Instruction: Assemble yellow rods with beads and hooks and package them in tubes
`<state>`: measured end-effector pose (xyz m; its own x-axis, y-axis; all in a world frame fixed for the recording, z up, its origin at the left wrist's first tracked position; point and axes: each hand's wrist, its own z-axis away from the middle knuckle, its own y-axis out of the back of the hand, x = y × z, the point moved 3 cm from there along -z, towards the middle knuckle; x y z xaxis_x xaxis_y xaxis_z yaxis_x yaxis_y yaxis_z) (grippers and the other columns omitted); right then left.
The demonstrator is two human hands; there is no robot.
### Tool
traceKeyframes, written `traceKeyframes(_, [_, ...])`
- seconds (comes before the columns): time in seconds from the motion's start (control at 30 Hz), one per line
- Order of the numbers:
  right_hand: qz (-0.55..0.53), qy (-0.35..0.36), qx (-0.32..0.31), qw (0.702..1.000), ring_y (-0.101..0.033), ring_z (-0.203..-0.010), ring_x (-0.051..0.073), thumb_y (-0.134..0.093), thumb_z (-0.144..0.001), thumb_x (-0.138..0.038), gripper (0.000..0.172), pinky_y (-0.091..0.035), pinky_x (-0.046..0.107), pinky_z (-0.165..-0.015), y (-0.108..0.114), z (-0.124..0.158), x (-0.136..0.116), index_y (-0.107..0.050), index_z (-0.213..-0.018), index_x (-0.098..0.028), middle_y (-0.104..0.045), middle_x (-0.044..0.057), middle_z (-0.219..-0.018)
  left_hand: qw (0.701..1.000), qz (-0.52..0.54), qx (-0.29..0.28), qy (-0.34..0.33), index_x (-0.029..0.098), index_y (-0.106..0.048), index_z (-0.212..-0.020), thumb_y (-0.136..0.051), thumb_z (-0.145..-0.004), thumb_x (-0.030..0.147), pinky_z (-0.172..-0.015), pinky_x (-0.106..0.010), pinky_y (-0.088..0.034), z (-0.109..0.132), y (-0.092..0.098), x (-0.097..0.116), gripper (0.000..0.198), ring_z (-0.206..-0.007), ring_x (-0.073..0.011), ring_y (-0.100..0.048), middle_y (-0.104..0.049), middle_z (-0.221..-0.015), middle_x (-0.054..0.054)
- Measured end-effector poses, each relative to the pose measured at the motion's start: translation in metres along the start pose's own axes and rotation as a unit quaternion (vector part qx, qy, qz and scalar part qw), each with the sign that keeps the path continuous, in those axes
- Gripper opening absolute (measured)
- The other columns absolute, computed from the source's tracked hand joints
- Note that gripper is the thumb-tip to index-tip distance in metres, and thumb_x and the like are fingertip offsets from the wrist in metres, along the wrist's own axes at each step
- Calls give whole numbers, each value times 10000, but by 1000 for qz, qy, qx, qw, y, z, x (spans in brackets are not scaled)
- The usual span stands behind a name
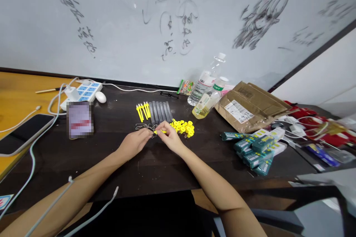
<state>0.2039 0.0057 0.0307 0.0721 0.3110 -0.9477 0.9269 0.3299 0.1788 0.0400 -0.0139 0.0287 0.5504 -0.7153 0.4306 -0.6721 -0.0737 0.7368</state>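
One small yellow piece [161, 132] in the fingertip pinch of left hand [137, 142] and right hand [171, 140]

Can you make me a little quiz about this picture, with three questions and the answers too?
1. True or false: the cardboard package lies to the right of the two bottles.

2. What colour is the small piece at the fingertips of the left hand and right hand?
A. Blue
B. Yellow
C. Red

3. Fill in: right beside the row of yellow sticks is a row of clear ____.

Key:
1. True
2. B
3. tubes
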Motion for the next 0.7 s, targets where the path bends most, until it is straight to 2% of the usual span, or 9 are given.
traceKeyframes(0.1, [-24, -17, -15, 999, -336, -452, 43, -552, -851, -386, 206, -283, 174, -412, 0, 1, 3, -482, -882, -195, -433, -61, -657, 995, 64, -13, 78, 196, -521, -961, -403, -931, 283, -705, -254, -461, 0, -1, -2, 150, -774, -146, -626, -663, -881, -24])
traceKeyframes(0.2, [-45, -30, -34, 998, -343, -410, 29, -572, -841, -378, 218, -300, 160, -359, -2, 2, 6, -452, -925, -216, -458, -68, -694, 978, 155, -13, 139, 195, -491, -969, -375, -936, 308, -635, -242, -451, 0, -1, -2, 165, -650, -122, -593, -640, -800, -3])
traceKeyframes(0.3, [-47, -35, -53, 997, -394, -437, 38, -568, -843, -384, 229, -364, 156, -356, -4, 2, 9, -438, -937, -221, -484, -61, -729, 960, 225, -15, 168, 192, -475, -946, -362, -938, 332, -517, -211, -418, 0, -3, -1, 181, -487, -78, -499, -606, -745, 17])
traceKeyframes(0.43, [-65, -41, -77, 994, -418, -487, 67, -516, -869, -415, 227, -452, 173, -401, -7, 0, 14, -439, -927, -209, -418, -79, -614, 935, 294, -12, 198, 190, -449, -906, -404, -921, 363, -403, -172, -361, -1, -6, -1, 179, -397, -48, -434, -594, -717, 29])
traceKeyframes(0.7, [-56, -46, -78, 994, -384, -439, 54, -472, -887, -440, 242, -411, 150, -367, -7, 0, 16, -418, -853, -206, -394, -88, -571, 890, 378, -13, 254, 198, -400, -828, -477, -885, 419, -311, -145, -324, 1, -16, -6, 240, -343, -43, -440, -613, -678, 31])
